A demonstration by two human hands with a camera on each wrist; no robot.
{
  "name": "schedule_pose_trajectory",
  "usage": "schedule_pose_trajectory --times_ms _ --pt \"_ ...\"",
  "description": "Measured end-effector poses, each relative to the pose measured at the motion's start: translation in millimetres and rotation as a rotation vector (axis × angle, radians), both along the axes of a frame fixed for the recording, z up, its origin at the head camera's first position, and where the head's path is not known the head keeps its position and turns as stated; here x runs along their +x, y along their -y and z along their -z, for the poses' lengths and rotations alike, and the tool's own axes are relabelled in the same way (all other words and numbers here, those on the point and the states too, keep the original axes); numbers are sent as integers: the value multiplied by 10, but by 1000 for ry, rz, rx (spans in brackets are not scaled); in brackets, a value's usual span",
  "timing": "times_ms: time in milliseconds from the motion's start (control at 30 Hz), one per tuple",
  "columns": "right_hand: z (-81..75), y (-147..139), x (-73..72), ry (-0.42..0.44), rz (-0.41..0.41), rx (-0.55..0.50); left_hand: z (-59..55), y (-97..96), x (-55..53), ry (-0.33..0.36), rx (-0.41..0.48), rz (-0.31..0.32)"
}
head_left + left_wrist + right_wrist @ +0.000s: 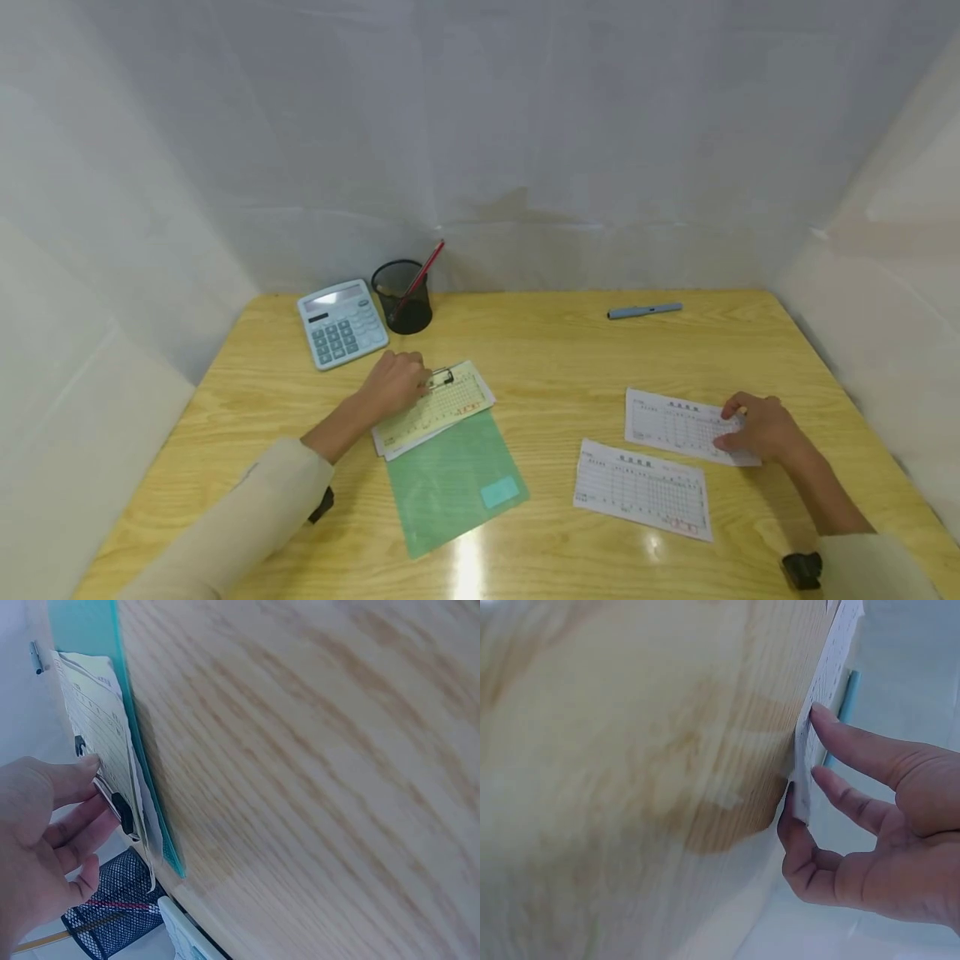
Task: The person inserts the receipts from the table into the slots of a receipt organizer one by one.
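On the left, my left hand [393, 385] pinches the metal clip [105, 786] with black ends on a green clipboard [450, 487]. Beneath that clip lie a yellow printed form [431, 414] and white paper, stacked over the board's far part. Over at the right, my right hand [761, 425] holds the right end of a white printed slip [663, 421]. In the right wrist view, the thumb is on the slip's upper face and a finger curls under its edge. A second white slip [641, 490] with red marks lies just nearer on the table.
A pale blue calculator [342, 323] and a black mesh pen cup [408, 308] holding a red pencil [422, 275] stand at the back left. A blue-grey pen [645, 311] lies near the wooden table's [540, 358] back edge. White sheeting encloses the back and sides.
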State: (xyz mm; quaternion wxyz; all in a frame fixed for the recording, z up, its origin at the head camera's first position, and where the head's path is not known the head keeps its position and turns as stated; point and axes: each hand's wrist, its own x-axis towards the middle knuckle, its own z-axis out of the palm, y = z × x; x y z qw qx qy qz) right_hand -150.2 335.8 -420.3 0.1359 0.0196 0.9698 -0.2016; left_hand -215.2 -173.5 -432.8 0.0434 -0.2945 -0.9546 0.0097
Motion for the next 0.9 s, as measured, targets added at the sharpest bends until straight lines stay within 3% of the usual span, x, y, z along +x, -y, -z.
schedule_pose_trajectory --times_ms 200,500,900 --pt "24 3 13 -6 52 0 0 -5 1 2 -3 6" --pt "15 0 -41 -7 17 -16 15 6 -11 6 10 6" --pt "-68 97 -73 -161 30 -180 31 13 -14 4 -12 7"
